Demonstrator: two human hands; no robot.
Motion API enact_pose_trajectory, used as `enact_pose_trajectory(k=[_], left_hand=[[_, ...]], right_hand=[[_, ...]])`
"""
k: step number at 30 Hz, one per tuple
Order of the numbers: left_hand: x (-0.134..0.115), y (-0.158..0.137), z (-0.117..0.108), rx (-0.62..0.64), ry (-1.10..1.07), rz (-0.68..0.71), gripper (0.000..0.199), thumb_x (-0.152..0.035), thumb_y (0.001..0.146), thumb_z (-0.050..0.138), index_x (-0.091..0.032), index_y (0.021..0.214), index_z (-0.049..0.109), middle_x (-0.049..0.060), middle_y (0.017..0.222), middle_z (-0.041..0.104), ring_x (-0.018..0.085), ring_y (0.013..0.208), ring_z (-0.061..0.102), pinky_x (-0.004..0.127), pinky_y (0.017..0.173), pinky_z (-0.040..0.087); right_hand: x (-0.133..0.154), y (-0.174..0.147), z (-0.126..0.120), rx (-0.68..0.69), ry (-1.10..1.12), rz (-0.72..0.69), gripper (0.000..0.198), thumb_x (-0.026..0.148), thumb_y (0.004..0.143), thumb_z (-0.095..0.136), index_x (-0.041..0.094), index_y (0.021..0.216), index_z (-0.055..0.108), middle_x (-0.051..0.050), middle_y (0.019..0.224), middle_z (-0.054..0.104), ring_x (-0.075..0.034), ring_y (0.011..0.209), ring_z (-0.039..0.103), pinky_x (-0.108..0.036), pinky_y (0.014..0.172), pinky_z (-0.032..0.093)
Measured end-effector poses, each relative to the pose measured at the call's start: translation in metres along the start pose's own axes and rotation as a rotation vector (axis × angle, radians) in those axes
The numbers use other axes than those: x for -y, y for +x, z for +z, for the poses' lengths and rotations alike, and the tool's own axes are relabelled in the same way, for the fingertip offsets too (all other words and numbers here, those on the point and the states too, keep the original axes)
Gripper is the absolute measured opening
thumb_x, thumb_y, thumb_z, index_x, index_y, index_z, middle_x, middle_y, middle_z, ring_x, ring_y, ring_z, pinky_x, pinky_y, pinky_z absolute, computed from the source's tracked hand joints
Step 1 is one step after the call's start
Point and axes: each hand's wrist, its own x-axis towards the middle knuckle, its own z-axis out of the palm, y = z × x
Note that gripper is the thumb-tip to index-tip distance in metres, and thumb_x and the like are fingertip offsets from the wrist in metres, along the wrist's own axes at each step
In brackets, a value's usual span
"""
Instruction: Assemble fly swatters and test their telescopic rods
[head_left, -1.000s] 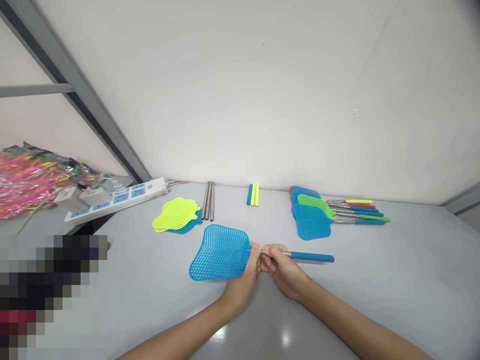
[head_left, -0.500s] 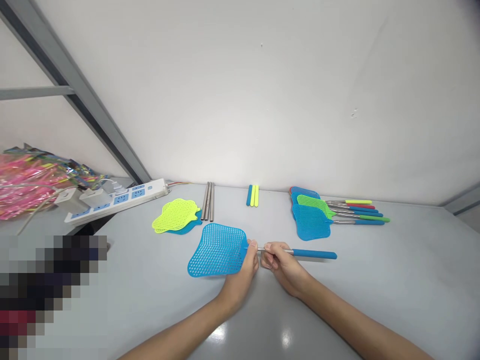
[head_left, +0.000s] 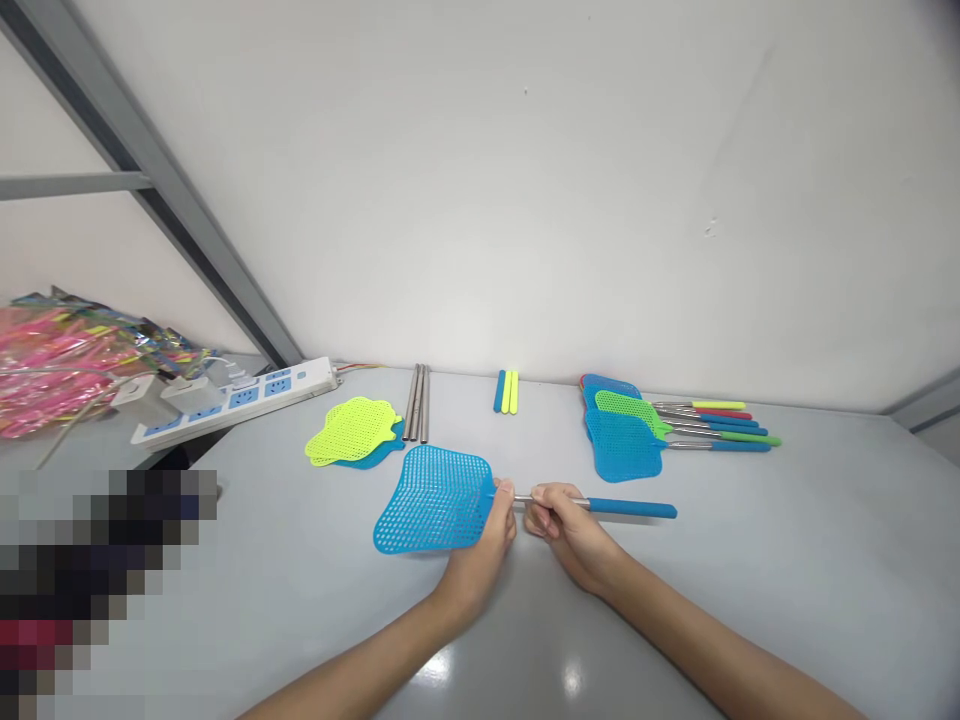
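Note:
A blue fly swatter (head_left: 439, 500) with a perforated head, a thin metal rod and a blue grip sleeve is held level above the grey table, its head to the left. My left hand (head_left: 491, 530) is closed around the neck, where the head meets the rod. Farther right on the metal rod, my right hand (head_left: 559, 515) pinches it just short of the blue sleeve (head_left: 634, 508). A short stretch of bare rod shows between the two hands. The curled fingers partly hide the neck and rod.
Yellow swatter heads (head_left: 352, 430) overlap a blue one at left, beside metal rods (head_left: 416, 405). Blue and yellow sleeves (head_left: 506, 392) lie at the back. Whole swatters (head_left: 626, 445) are piled at right. A power strip (head_left: 244, 400) and plastic-wrapped items (head_left: 67, 365) are at far left.
My hands have drawn very slightly apart, and a little more bare rod shows between them. Both keep their hold on the fly swatter.

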Motion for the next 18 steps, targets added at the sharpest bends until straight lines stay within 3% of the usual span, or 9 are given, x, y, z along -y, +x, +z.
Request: enact_pose_trajectory(k=[18], left_hand=[[-0.0016,0.0029,-0.0007,-0.011,-0.023,0.016,0.044,-0.042,0.071,0.050,-0.018,0.043,0.026,-0.008,0.041,0.023,0.005,0.037,0.023,0.019,0.038,0.024]], right_hand=[[0.0012,0.0019,-0.0042,0.003,0.024,-0.002,0.033,0.017,0.070,0.045,0.017,0.038,0.039,0.005,0.038,0.028,-0.008,0.043,0.023,-0.027,0.049,0.018]])
